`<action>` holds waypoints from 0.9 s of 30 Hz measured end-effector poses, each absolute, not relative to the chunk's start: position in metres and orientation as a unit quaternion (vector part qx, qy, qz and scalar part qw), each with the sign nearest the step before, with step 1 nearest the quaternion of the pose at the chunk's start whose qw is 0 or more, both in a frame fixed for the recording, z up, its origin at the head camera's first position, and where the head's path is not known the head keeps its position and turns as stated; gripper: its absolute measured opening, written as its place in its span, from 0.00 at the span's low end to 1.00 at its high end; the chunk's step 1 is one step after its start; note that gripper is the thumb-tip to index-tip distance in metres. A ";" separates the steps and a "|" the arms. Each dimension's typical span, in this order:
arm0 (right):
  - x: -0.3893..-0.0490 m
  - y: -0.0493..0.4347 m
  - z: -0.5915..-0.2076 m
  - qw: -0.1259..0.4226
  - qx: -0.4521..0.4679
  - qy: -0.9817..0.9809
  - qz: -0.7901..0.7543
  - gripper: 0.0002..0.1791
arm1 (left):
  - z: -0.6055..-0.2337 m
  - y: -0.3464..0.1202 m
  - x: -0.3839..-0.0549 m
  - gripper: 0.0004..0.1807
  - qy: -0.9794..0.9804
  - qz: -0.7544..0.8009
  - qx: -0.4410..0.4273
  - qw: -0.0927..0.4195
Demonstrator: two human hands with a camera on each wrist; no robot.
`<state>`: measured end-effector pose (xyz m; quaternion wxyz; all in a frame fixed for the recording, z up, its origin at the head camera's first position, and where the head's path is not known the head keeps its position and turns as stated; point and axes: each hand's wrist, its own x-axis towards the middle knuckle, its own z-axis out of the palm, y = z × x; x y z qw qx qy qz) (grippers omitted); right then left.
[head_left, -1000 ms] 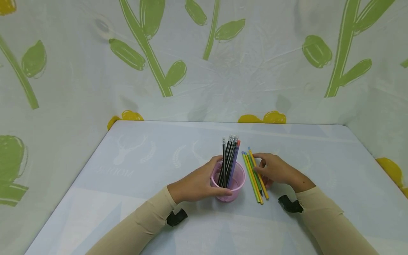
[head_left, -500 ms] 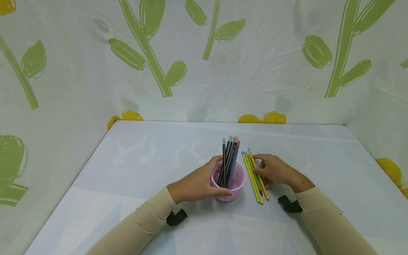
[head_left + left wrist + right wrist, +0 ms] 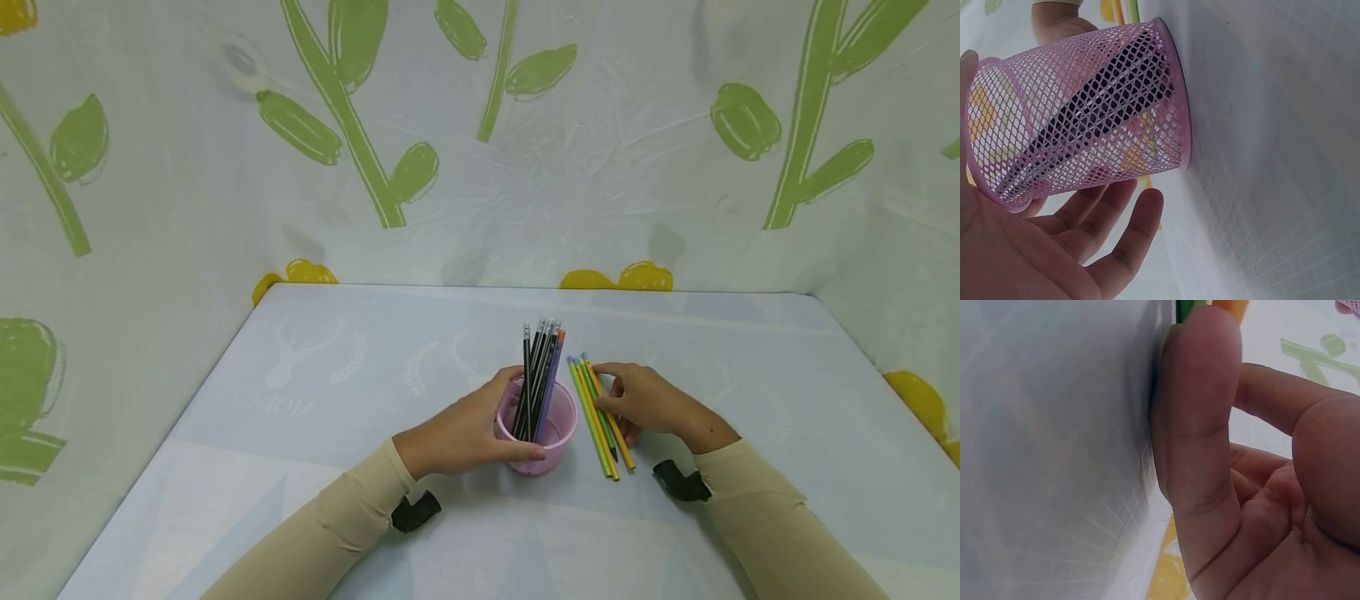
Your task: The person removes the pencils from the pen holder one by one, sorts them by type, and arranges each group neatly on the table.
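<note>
My left hand (image 3: pixel 472 425) grips a pink mesh pencil cup (image 3: pixel 553 454), thumb on the near side. The cup stands on the table and holds several black pencils (image 3: pixel 534 375) with silver ends and a purple pencil (image 3: pixel 553 379) with an orange-red end. Beside it on the right, several green and yellow pencils (image 3: pixel 600 431) lie side by side. My right hand (image 3: pixel 652 400) pinches the rightmost yellow pencil (image 3: pixel 624 451), which still lies among the others. In the right wrist view, a fingertip (image 3: pixel 1210 337) hides most of the pencils.
The table (image 3: pixel 360 358) has a pale printed cover. Patterned fabric walls (image 3: pixel 600 167) rise along its back and sides. Dark wrist-camera mounts (image 3: pixel 416 512) show below both wrists.
The rightmost yellow pencil has shifted slightly, its far end moving toward me and left against the other pencils. My right hand has barely moved; my left hand and the cup have stayed still.
</note>
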<state>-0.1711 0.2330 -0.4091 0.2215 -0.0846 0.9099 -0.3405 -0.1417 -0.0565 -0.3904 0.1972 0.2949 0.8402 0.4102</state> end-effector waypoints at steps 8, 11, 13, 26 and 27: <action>-0.171 0.233 -0.410 0.223 -0.084 0.909 -0.341 0.36 | -0.390 -0.057 -0.142 0.56 0.841 0.409 0.294 0.197; -0.170 0.233 -0.410 0.227 -0.080 0.907 -0.346 0.37 | -0.390 -0.056 -0.142 0.56 0.841 0.410 0.295 0.196; -0.170 0.232 -0.409 0.226 -0.079 0.908 -0.344 0.37 | -0.390 -0.056 -0.142 0.56 0.840 0.411 0.296 0.196; -0.164 0.221 -0.394 0.099 -0.104 0.934 -0.327 0.25 | -0.388 -0.056 -0.141 0.56 0.841 0.409 0.291 0.200; -0.162 0.219 -0.392 0.089 -0.105 0.933 -0.332 0.24 | -0.388 -0.056 -0.141 0.56 0.841 0.410 0.292 0.200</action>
